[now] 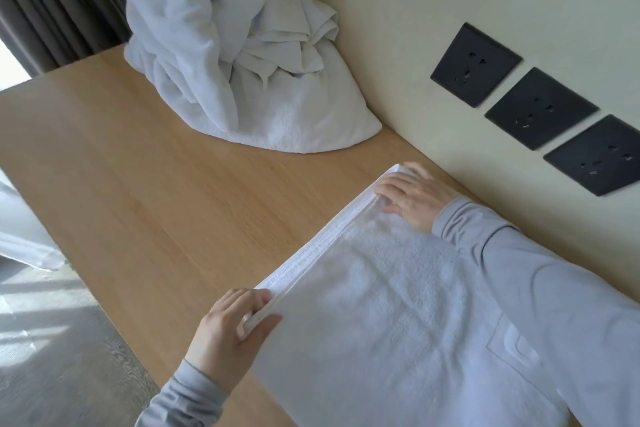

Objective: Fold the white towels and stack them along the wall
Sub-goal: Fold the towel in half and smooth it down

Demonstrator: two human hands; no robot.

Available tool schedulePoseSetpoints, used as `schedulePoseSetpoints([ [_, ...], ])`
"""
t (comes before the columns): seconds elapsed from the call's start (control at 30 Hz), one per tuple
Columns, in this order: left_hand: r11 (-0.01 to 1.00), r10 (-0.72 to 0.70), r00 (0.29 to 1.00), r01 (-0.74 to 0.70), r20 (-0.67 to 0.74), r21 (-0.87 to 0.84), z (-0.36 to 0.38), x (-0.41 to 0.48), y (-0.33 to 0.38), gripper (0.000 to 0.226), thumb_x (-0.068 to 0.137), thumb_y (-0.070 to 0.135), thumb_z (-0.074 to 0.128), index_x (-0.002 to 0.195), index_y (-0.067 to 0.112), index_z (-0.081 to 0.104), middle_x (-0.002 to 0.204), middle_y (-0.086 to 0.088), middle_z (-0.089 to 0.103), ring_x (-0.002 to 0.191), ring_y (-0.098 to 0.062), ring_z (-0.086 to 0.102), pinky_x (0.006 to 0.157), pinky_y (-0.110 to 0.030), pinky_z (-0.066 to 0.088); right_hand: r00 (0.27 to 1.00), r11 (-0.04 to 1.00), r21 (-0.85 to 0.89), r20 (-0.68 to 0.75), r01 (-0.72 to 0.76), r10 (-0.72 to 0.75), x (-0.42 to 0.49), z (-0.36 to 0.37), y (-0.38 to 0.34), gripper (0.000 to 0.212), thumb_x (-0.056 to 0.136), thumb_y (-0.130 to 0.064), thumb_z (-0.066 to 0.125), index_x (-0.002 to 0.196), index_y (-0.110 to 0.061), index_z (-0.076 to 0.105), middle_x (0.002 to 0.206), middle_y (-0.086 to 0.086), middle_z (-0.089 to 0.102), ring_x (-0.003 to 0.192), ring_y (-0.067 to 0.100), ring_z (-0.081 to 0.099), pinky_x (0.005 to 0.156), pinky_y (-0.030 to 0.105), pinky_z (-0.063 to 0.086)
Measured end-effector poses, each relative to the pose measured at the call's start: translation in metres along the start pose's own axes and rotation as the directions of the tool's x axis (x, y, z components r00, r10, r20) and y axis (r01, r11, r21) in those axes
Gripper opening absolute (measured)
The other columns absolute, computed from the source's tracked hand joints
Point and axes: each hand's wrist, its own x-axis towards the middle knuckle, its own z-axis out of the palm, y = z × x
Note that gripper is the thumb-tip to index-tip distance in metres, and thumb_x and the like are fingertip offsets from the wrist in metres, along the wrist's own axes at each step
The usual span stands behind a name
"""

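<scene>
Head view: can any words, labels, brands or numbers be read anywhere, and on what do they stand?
No readable text anywhere in this view.
The three black wall sockets: no lettering visible.
The towel, towel heap and table: no tag or print visible.
</scene>
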Motion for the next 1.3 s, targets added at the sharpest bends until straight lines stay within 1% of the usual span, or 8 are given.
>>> schedulePoseSetpoints([
  [0.27,0.990,-0.132,0.991,0.131,-0.009,-0.049,0.001,0.000,-0.013,0.025,0.074,0.007,0.075,0.059,0.011,0.055,0.073,0.006,0.068,0.089,0.011,0.062,0.068,-0.006,0.042,0.977,0.990,0.073,0.184,-0.120,0.105,0.028,-0.014,0.033,0.015,0.082,-0.014,0.068,0.073,-0.008,0.056,0.061,0.000,0.057,0.059,0.022,0.052,0.085,0.038,0.045],
  [0.5,0.987,-0.161,0.987,0.161,-0.004,-0.025,-0.005,0.010,-0.013,0.022,0.075,0.027,0.059,0.060,0.012,0.055,0.053,0.014,0.046,0.051,-0.001,0.040,0.048,-0.012,0.031,0.963,0.970,0.139,0.211,-0.199,0.168,0.037,-0.004,0.030,0.025,0.092,-0.003,0.050,0.073,-0.014,0.037,0.059,0.005,0.036,0.057,0.022,0.035,0.073,0.037,0.042],
  [0.73,0.976,-0.201,0.979,0.201,0.005,-0.082,-0.009,0.017,-0.024,0.041,0.072,0.051,0.049,0.057,0.013,0.046,0.049,0.009,0.032,0.049,-0.007,0.026,0.044,-0.018,0.026,0.949,0.935,0.178,0.136,-0.306,0.284,0.036,0.008,0.032,0.014,0.088,0.003,0.051,0.076,-0.003,0.052,0.062,0.005,0.041,0.058,0.022,0.040,0.064,0.030,0.030],
  [0.87,0.956,-0.290,0.954,0.286,-0.078,-0.062,-0.003,0.017,-0.017,0.032,0.073,0.036,0.061,0.057,0.012,0.048,0.050,0.009,0.038,0.049,-0.005,0.032,0.048,-0.016,0.030,0.922,0.919,0.148,0.192,-0.365,0.335,0.044,0.009,0.024,0.008,0.089,-0.004,0.053,0.083,0.000,0.055,0.068,0.011,0.051,0.065,0.025,0.046,0.065,0.028,0.025],
  [1.0,0.891,-0.281,0.879,0.388,-0.385,0.235,0.023,0.009,0.016,0.028,0.072,0.014,0.062,0.100,0.009,0.062,0.099,-0.007,0.063,0.092,-0.027,0.055,0.078,-0.036,0.036,0.822,0.829,0.158,-0.121,-0.537,0.556,0.031,-0.002,-0.024,0.029,0.066,0.017,0.059,0.089,0.001,0.065,0.093,0.014,0.065,0.079,0.032,0.060,0.076,0.039,0.044],
  [1.1,0.878,-0.003,0.973,0.113,-0.230,0.466,0.053,0.010,0.045,0.048,0.071,0.004,0.053,0.118,0.010,0.064,0.125,-0.016,0.060,0.113,-0.034,0.057,0.091,-0.041,0.035,0.860,0.873,0.365,-0.272,-0.324,0.432,0.009,-0.001,-0.100,0.026,0.081,0.005,0.046,0.098,0.005,0.067,0.103,0.018,0.067,0.090,0.037,0.064,0.089,0.035,0.040],
  [1.2,0.869,-0.071,0.996,0.041,0.044,0.493,0.069,0.007,0.052,0.052,0.096,0.034,0.028,0.130,0.003,0.052,0.139,-0.012,0.046,0.132,-0.025,0.038,0.106,-0.042,0.024,0.990,0.941,0.312,-0.004,-0.131,0.139,-0.018,0.008,-0.126,0.045,0.093,-0.026,0.038,0.129,-0.005,0.053,0.137,0.010,0.050,0.131,0.027,0.043,0.109,0.039,0.026],
  [1.3,0.830,-0.124,0.987,0.044,0.106,0.556,0.073,0.003,0.036,0.067,0.092,0.052,0.019,0.142,0.011,0.035,0.150,-0.006,0.031,0.140,-0.021,0.022,0.112,-0.045,0.015,0.943,0.941,0.143,0.184,-0.307,0.279,-0.036,0.015,-0.061,0.058,0.091,-0.040,0.027,0.142,-0.014,0.035,0.150,0.003,0.032,0.140,0.022,0.025,0.111,0.049,0.024],
])
